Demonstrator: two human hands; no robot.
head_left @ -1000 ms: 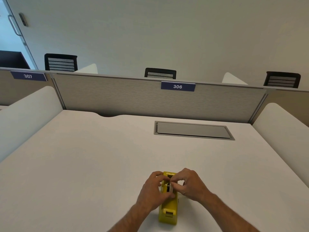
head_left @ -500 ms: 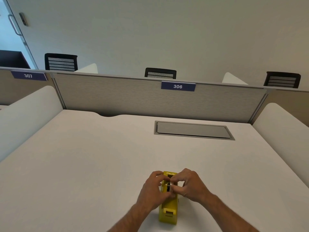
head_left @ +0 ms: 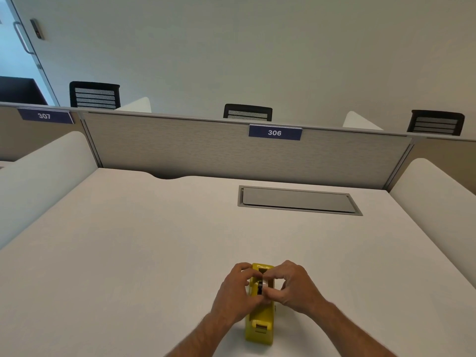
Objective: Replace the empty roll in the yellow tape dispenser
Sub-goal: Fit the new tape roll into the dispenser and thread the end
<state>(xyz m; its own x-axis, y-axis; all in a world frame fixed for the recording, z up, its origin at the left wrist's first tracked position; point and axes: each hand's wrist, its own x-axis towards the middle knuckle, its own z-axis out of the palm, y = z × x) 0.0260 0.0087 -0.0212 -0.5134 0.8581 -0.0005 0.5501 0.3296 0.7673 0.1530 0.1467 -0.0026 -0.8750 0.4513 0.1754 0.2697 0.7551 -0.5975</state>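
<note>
Now both hands [head_left: 268,289] on dispenser [head_left: 260,328], desk [head_left: 128,253] edge-near

Smooth yellow plastic with a slight sheen on the tape dispenser [head_left: 259,328]; matt, faintly grained white laminate across the counter [head_left: 144,243]. Brushed grey metal for the cable hatch [head_left: 296,200], woven beige cloth on the partition [head_left: 180,148]. Black mesh on the chair backs [head_left: 94,95]; matt painted wall [head_left: 257,52].
</note>
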